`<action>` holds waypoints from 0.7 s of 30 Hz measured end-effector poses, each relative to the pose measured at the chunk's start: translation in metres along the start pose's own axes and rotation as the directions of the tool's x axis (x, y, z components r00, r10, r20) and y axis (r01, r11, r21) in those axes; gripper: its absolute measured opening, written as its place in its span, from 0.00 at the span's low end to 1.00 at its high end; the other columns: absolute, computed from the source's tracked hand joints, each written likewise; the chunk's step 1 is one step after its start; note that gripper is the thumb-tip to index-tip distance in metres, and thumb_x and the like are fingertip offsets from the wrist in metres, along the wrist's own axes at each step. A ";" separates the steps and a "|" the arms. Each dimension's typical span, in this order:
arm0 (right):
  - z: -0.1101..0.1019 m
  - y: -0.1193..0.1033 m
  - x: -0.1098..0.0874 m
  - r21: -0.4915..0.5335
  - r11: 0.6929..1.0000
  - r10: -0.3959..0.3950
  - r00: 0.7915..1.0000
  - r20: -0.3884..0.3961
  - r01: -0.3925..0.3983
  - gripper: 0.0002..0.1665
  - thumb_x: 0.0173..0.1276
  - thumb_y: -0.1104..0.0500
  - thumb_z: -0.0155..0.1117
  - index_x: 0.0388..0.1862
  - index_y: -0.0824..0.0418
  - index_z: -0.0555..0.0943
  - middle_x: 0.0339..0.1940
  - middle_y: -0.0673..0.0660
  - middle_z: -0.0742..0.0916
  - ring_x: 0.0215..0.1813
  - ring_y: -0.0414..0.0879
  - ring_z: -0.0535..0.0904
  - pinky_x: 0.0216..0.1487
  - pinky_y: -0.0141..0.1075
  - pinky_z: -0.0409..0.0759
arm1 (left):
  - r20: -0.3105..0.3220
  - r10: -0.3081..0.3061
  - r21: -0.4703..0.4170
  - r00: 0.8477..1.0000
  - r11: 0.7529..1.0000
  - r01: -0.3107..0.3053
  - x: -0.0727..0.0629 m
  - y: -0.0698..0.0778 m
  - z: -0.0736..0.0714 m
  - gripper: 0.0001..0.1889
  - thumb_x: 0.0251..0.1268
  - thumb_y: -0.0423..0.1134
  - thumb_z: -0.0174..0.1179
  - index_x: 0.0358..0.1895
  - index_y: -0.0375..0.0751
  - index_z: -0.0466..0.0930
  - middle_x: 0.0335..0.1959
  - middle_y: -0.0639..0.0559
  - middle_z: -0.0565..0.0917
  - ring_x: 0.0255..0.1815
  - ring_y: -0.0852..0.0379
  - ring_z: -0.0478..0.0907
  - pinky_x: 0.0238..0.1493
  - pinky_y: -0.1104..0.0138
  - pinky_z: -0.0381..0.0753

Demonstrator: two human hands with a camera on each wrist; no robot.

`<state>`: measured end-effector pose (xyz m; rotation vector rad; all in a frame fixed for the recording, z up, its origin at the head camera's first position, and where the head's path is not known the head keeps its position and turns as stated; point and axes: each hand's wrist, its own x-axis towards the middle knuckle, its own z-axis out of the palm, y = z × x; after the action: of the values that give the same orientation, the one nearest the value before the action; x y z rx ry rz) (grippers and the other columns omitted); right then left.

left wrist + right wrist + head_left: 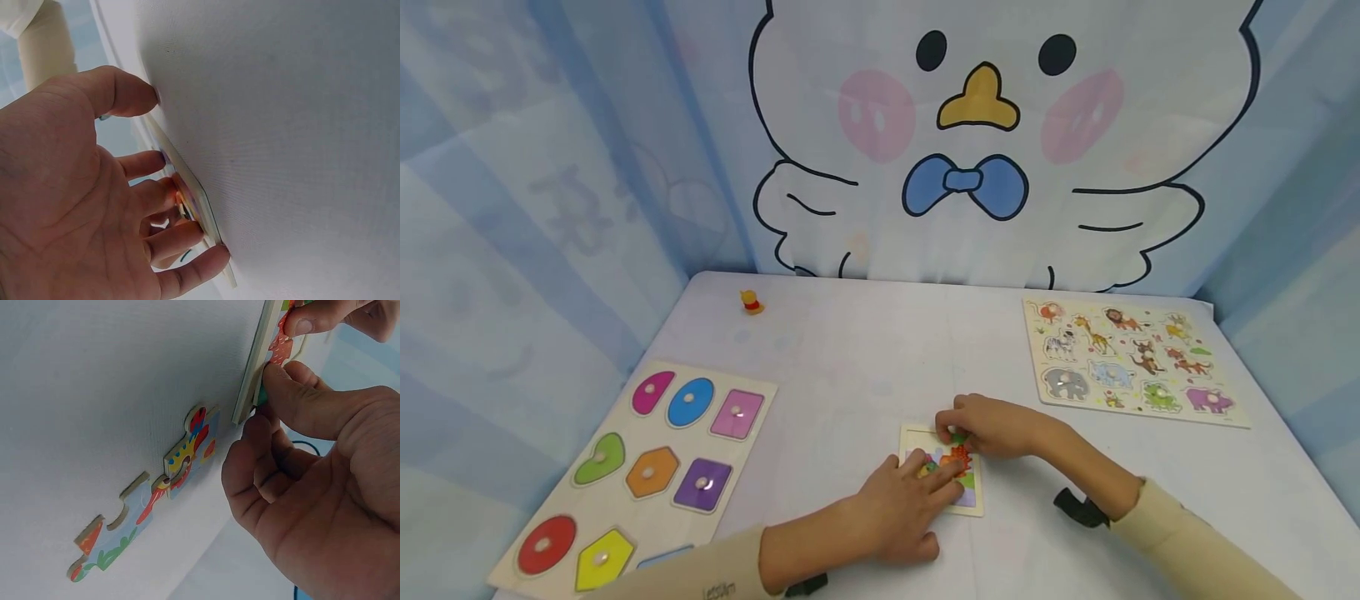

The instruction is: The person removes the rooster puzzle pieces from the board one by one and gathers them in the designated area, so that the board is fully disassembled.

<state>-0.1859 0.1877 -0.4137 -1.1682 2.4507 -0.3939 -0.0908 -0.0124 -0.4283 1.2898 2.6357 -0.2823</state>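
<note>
A small framed jigsaw puzzle (970, 511) with colourful pieces lies on the table before me. My left hand (912, 508) rests over its lower left, fingers extended. The left wrist view shows those fingertips along the puzzle's thin edge (199, 190), with the thumb apart from it. At the upper right corner, my right hand (1000, 425) pinches a puzzle piece with green on it (262, 395) between thumb and finger; most of it is hidden. Two loose jigsaw pieces, one yellow and red (199, 445) and one light blue (119, 534), lie on the table near my right hand.
A knob puzzle board of coloured shapes (692, 522) lies at left, partly under my left sleeve. An animal puzzle board (1101, 400) lies at the back right. A small yellow and red figurine (751, 302) stands at the back left. A curtain (865, 242) hangs behind the table.
</note>
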 end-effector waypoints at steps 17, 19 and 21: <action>0.000 0.010 -0.007 0.317 0.936 0.178 0.983 -0.042 -0.156 0.06 0.72 0.67 0.55 0.40 0.60 0.79 0.28 0.49 0.80 0.18 0.40 0.73 0.21 0.35 0.74 | 0.028 -0.033 -0.008 0.999 0.999 0.033 0.002 0.003 -0.003 0.31 0.62 0.62 0.56 0.66 0.63 0.62 0.77 0.65 0.53 0.62 0.53 0.60 0.37 0.62 0.69; 0.000 0.010 -0.008 0.317 0.931 0.202 0.979 -0.031 -0.182 0.05 0.71 0.66 0.57 0.36 0.58 0.79 0.25 0.49 0.79 0.18 0.40 0.72 0.21 0.34 0.72 | 0.033 -0.032 -0.013 0.999 0.999 0.032 0.003 0.003 -0.003 0.30 0.62 0.62 0.56 0.66 0.63 0.62 0.77 0.65 0.53 0.61 0.53 0.60 0.37 0.62 0.68; 0.000 0.009 -0.008 0.313 0.930 0.214 0.976 -0.029 -0.195 0.06 0.70 0.65 0.57 0.34 0.57 0.79 0.23 0.49 0.78 0.17 0.40 0.72 0.21 0.34 0.72 | 0.034 -0.031 -0.014 0.999 0.999 0.032 0.003 0.003 -0.003 0.30 0.61 0.62 0.57 0.66 0.63 0.62 0.77 0.65 0.54 0.61 0.53 0.60 0.37 0.62 0.68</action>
<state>-0.1874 0.1998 -0.4152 -0.7729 2.4205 -0.7288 -0.0907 -0.0073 -0.4261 1.2289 2.6266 -0.2863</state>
